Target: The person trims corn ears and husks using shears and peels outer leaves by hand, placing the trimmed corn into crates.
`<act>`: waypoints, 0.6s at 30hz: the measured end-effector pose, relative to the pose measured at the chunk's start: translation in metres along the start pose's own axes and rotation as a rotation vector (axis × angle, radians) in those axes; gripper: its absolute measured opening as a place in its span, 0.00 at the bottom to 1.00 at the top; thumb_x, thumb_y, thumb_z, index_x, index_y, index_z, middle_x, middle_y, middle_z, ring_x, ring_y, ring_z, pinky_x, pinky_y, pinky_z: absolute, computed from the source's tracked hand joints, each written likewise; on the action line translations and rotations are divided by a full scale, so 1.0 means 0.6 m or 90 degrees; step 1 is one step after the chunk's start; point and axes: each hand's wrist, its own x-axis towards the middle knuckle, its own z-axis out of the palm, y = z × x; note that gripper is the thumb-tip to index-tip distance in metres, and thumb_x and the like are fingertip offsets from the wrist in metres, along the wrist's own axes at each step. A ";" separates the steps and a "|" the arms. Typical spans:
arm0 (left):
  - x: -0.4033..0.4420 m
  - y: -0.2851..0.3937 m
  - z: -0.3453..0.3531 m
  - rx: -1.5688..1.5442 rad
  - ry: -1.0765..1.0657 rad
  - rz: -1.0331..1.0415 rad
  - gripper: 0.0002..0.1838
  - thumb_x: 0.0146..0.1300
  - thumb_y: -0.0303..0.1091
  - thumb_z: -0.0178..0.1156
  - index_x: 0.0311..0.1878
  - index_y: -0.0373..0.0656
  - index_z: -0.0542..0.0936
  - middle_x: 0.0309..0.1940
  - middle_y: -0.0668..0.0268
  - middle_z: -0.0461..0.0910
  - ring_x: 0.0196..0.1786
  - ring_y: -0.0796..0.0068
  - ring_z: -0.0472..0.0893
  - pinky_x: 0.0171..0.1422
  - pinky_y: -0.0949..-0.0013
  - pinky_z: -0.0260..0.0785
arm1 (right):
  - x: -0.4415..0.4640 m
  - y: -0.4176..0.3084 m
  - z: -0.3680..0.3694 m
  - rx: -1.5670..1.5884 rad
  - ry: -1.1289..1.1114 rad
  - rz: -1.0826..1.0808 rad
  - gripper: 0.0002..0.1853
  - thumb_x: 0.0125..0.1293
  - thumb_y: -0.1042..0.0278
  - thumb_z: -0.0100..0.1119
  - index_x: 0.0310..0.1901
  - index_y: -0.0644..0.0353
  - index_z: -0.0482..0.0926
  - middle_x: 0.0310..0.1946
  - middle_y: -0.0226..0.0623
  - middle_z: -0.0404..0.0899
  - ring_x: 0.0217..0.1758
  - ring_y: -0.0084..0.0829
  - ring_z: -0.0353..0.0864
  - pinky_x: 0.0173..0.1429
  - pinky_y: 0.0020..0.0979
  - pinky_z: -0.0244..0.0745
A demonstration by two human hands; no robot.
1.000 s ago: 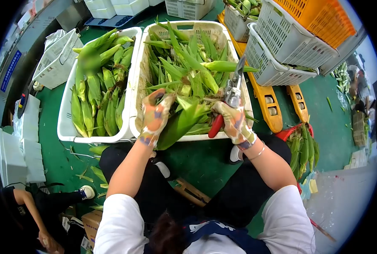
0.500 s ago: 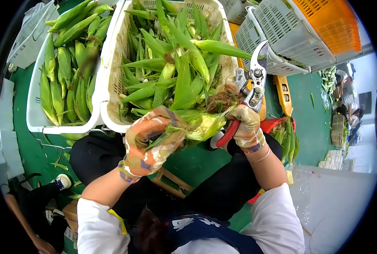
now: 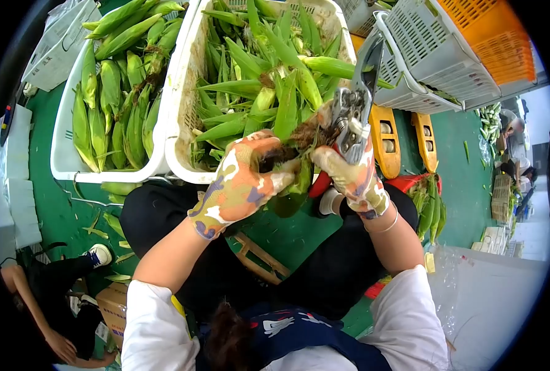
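Both my hands wear camouflage-patterned gloves and are near each other in front of a crate of corn. My left hand (image 3: 241,182) is closed around an ear of corn (image 3: 301,179), with green husk and brown silk showing between the hands. Much of that ear is hidden by the gloves. In my right hand (image 3: 354,176) are red-handled pruning shears (image 3: 356,114), blades pointing up and slightly blurred. My right thumb is close to the ear; whether it touches cannot be made out.
A white crate (image 3: 173,127) of loose green corn and husks stands ahead. Left of it is another white crate (image 3: 60,145) with ears of corn. Stacked crates (image 3: 420,37) stand at right, near yellow footed pieces (image 3: 384,142). A person's shoe (image 3: 99,255) is at lower left.
The ear has turned, so its pale husked side no longer shows. My left hand has opened its back to view and moved right; the shears have tilted and risen slightly. The view has shifted.
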 end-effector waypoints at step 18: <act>-0.004 -0.027 0.049 -0.054 0.318 0.127 0.23 0.52 0.22 0.62 0.50 0.30 0.66 0.49 0.53 0.68 0.50 0.65 0.73 0.54 0.65 0.67 | -0.012 -0.027 0.006 -0.334 0.102 0.017 0.21 0.45 0.72 0.68 0.41 0.63 0.69 0.26 0.27 0.69 0.29 0.19 0.66 0.31 0.24 0.66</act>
